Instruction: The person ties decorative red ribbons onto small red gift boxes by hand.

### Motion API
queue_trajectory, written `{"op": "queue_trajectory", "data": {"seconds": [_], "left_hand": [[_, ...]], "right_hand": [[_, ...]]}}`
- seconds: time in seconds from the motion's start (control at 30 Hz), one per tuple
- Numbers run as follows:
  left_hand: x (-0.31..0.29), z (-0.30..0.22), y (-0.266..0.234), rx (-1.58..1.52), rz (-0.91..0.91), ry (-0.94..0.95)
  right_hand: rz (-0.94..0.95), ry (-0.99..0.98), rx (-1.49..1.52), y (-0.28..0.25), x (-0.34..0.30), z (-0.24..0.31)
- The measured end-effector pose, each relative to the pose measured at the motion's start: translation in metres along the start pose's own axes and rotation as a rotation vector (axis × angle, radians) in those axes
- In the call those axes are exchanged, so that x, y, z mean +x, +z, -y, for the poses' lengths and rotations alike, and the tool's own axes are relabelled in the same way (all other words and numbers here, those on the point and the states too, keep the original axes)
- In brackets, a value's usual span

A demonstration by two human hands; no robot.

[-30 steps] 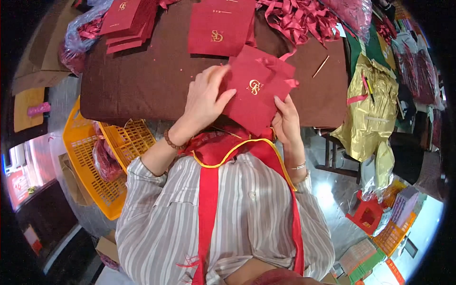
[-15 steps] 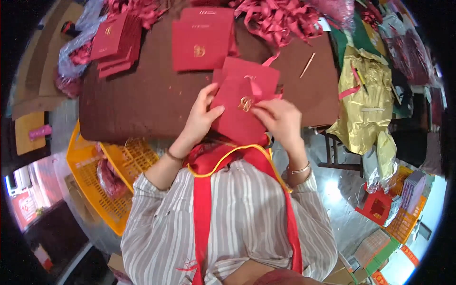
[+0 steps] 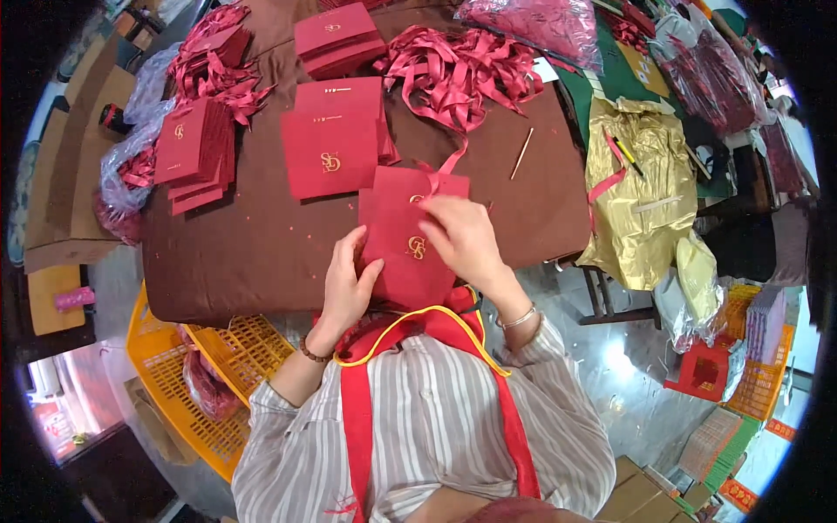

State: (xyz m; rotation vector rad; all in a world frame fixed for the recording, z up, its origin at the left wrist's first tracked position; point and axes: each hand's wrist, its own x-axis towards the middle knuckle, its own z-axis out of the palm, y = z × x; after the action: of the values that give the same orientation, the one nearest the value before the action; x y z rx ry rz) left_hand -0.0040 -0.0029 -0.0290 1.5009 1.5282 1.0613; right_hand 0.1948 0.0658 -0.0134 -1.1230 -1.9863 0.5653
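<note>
Folder (image 3: 392, 231), red, at near edge of worktop (image 3: 244, 253); light, bendable, we judge, best held by sides; left hand (image 3: 347, 286) clasping its left side; right hand (image 3: 466, 240) half-curled, grip unclear.

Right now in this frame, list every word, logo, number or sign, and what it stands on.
Lettering is located here, not copied out.
Gold emblem: nearest red card.
Gold emblem, small gold print: middle red stack.
Gold emblem: left red stack.
Gold emblem: back red stack.
Red strips, lower right: characters too small to read.
</note>
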Motion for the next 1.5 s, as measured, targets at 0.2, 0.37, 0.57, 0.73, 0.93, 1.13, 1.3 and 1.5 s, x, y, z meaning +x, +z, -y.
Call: {"op": "queue_trajectory", "data": {"seconds": [0.2,0.37,0.57,0.73,0.93,1.13,1.3,1.5], "left_hand": [[0.009,-0.012,-0.008,0.571,-0.025,0.282],[0.052,-0.021,-0.006,0.388,-0.075,0.332],[0.141,-0.050,0.051,0.730,0.119,0.366],[0.187,-0.011,0.101,0.920,0.287,0.331],[0.202,-0.065,0.054,-0.525,0.394,0.067],[0.111,-0.117,-0.018,-0.366,0.829,0.072],[0.060,-0.073,-0.053,-0.258,0.956,-0.243],[0.043,-0.017,-0.085,-0.613,0.500,-0.362]], "right_hand": [[0.094,-0.053,-0.265,0.025,-0.020,-0.002],[-0.009,-0.015,-0.290,0.029,-0.024,0.008],[0.089,0.007,-0.311,0.036,-0.039,0.023],[0.110,0.005,-0.291,0.032,-0.032,0.036],[-0.008,0.429,0.489,0.010,-0.022,0.035],[-0.098,0.677,1.784,0.004,0.013,0.017],[-0.209,0.621,1.850,-0.004,0.021,0.000],[-0.299,0.713,1.688,-0.023,0.007,-0.008]]}}
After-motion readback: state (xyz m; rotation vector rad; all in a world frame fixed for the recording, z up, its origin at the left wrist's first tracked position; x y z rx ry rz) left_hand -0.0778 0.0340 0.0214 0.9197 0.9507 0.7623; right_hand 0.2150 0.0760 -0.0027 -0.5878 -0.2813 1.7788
